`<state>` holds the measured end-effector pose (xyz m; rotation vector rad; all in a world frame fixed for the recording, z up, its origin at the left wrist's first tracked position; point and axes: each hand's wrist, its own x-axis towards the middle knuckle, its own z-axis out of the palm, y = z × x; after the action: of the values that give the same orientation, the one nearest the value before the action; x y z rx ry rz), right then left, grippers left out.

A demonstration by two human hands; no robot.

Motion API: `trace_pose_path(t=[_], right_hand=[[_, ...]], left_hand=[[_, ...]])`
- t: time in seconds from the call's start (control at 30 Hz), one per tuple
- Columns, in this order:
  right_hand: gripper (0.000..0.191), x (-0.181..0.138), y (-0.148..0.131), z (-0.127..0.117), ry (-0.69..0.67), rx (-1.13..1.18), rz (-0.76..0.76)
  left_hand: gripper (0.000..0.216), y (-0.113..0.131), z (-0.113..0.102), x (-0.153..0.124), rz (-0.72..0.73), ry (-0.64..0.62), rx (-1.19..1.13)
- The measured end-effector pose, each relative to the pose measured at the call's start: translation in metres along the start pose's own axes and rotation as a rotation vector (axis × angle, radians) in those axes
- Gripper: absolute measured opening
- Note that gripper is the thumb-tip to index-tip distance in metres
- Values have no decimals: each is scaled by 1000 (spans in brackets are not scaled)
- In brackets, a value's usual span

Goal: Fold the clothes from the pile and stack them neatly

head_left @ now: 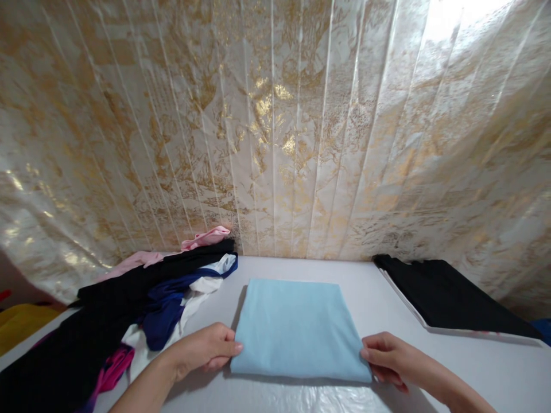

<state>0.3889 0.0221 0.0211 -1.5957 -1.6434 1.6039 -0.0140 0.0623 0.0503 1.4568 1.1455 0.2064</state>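
A light blue cloth (297, 327), folded into a neat rectangle, lies flat on the white table (370, 287) right in front of me. My left hand (206, 347) pinches its near left corner, thumb on top and fingers curled beneath. My right hand (387, 358) grips the near right corner the same way. Both hands rest low on the table surface.
A heap of unfolded clothes (129, 310) in black, navy, white and pink covers the table's left side. A folded black garment (447, 298) lies on a stack at the right. A cream and gold curtain (275, 126) hangs behind the table.
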Motion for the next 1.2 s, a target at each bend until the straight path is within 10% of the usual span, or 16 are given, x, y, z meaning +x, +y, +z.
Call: trace_pose_path(t=[0.63, 0.93, 1.2], right_hand=[[50, 11, -9, -20, 171, -137, 36], [48, 83, -33, -31, 485, -93, -34], [50, 99, -26, -33, 539, 11, -60]], left_hand=[[59, -8, -19, 11, 37, 144, 170], [45, 15, -50, 101, 70, 471, 99], [28, 8, -49, 124, -34, 464, -80]])
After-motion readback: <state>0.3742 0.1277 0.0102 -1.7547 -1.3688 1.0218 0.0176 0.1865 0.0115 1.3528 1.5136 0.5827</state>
